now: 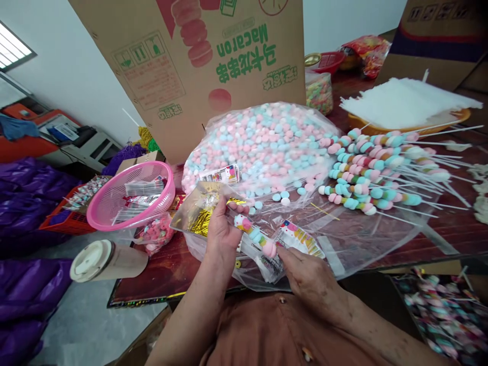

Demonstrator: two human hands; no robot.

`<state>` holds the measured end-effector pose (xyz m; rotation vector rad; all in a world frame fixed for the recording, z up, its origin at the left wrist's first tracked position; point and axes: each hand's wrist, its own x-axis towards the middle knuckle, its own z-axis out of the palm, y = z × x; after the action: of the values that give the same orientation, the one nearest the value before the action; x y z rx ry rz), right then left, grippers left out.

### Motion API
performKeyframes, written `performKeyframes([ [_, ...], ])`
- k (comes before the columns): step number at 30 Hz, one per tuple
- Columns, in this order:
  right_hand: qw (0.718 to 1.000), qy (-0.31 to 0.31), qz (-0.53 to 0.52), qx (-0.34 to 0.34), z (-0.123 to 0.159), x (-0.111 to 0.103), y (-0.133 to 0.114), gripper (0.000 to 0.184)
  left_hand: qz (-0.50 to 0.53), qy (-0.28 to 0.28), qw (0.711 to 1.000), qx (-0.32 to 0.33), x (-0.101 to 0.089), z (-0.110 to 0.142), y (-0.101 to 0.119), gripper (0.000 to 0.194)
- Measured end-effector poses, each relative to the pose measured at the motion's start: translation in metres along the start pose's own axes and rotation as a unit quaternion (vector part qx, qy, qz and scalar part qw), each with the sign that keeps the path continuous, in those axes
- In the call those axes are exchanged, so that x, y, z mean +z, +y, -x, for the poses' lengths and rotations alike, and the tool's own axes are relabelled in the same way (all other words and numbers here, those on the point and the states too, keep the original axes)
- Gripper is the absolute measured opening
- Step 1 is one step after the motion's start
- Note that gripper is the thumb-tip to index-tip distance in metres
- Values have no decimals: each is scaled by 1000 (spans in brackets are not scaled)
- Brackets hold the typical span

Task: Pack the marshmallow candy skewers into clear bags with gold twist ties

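My left hand [224,229] is closed around the top of a marshmallow skewer [256,236] with pink, blue and yellow pieces, held inside a clear printed wrapper [297,239]. My right hand [305,274] grips the lower end of the same wrapped skewer, fingers pinched on the bag. A bundle of gold twist ties [202,216] lies just left of my left hand. Behind them sits a large clear bag of loose pink, blue and white marshmallows [263,142]. A pile of finished skewers [377,168] lies to the right.
A pink basket [129,195] with packets stands at the left, beside a capped cup [107,260] lying on its side. An upside-down "Macaron" carton [198,61] leans at the back. A tray of white sheets [407,104] sits far right. Purple bags fill the floor left.
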<state>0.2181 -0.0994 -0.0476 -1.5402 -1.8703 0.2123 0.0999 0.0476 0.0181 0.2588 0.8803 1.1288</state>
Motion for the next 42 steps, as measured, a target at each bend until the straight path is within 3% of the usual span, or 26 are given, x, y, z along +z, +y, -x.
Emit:
performKeyframes([
  [5,990,6,-135,35,-8,-6,-5,25,26,-78,997,12,-1,6,-13,40],
  [8,952,-52,-277,118,-13,-13,-7,22,7,-118,993,-10,-3,10,-21,40],
  [10,885,-108,-402,211,-15,-18,-7,28,-8,-139,990,-24,-4,11,-21,40],
  [14,672,-203,-612,363,-17,-23,-6,34,-44,-180,982,-26,-3,10,-18,40],
  [15,637,-220,-634,379,-17,-23,-6,33,-52,-194,979,-24,-2,10,-19,39],
  [17,615,-228,-647,389,-18,-21,-5,33,-60,-209,976,-23,-2,11,-25,38],
  [18,627,-212,-639,392,-18,-20,-5,34,-59,-208,976,-21,-2,12,-29,37],
  [19,658,-184,-618,390,-18,-18,-4,34,-56,-201,978,-18,-2,13,-33,36],
  [23,878,-18,-383,286,-16,-16,4,29,-82,-174,981,-43,-9,15,-37,34],
  [25,939,16,-272,209,-14,-17,8,24,-119,-183,972,-82,-15,12,-30,34],
  [27,956,-2,-238,175,-12,-20,10,26,-130,-195,968,-91,-19,6,-20,34],
  [30,953,-43,-244,172,-12,-24,10,29,-74,-218,971,-66,-19,-2,-11,37],
  [33,955,-38,-233,178,-13,-23,8,28,-17,-237,970,-61,-12,-3,-13,28],
  [36,975,27,-155,155,-12,-19,11,25,-9,-196,980,-44,-5,1,-20,14],
  [39,994,85,-10,74,-9,-14,17,27,-40,-125,989,-71,-1,4,-25,20],
  [42,990,92,107,9,-5,-9,21,31,-74,-56,991,-96,0,4,-24,27],
])
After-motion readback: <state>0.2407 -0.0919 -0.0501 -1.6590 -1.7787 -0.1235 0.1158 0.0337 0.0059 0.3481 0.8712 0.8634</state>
